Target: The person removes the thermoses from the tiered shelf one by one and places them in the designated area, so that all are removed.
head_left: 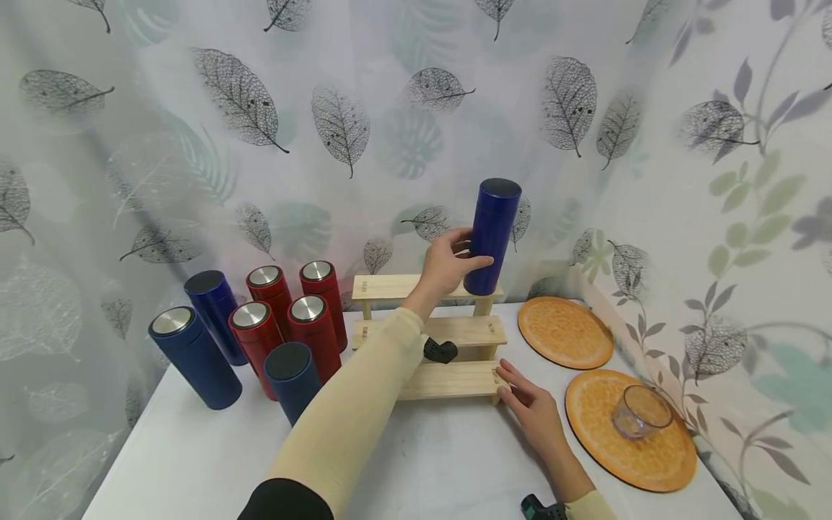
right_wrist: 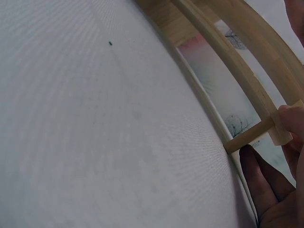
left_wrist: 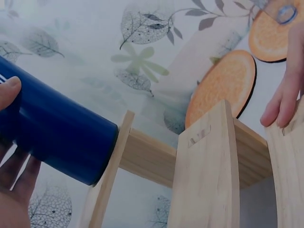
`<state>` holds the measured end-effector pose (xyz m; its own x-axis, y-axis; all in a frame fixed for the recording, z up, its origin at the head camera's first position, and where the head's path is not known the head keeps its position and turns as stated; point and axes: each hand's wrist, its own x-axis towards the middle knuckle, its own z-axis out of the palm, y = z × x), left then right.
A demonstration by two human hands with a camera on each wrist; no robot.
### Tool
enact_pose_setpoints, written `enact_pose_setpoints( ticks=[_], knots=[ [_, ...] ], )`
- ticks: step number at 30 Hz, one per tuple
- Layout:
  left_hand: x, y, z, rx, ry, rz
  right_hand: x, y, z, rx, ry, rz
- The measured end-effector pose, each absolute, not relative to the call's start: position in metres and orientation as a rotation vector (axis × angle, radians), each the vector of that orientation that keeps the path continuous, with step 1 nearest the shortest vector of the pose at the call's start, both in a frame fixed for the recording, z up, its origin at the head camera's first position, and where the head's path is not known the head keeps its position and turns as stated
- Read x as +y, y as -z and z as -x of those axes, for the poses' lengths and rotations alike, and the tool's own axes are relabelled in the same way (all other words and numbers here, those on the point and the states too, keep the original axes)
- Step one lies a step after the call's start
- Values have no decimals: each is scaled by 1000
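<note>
My left hand (head_left: 448, 263) grips a shiny blue thermos (head_left: 494, 235) around its side, thumb in front. It leans slightly, its base right at the right end of the top step of a three-step wooden shelf (head_left: 448, 379). In the left wrist view, the lower end of the thermos (left_wrist: 71, 128) overlaps the edge of that top board (left_wrist: 111, 171). My right hand (head_left: 529, 408) holds the right end of the lowest step. In the right wrist view, its thumb lies on the board end (right_wrist: 280, 130) and its other fingers (right_wrist: 254, 173) are by the leg (right_wrist: 249, 135).
Several red thermoses (head_left: 308, 325) with silver lids stand on the left of the white table (head_left: 448, 462), among blue ones (head_left: 208, 361). At the right lie two round orange-patterned mats (head_left: 565, 332); the nearer bears a clear glass (head_left: 640, 413). Leaf-print curtains (head_left: 390, 144) hang behind.
</note>
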<state>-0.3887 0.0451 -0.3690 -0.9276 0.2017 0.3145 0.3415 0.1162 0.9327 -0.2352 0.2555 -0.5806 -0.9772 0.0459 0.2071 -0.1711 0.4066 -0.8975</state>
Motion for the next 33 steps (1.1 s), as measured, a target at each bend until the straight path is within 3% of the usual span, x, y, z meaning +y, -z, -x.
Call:
enact_pose_setpoints(
  ticks=[33],
  knots=[
    [15, 366, 330, -2148, 1983, 706, 257, 580, 234, -2499, -1561, -145]
  ],
)
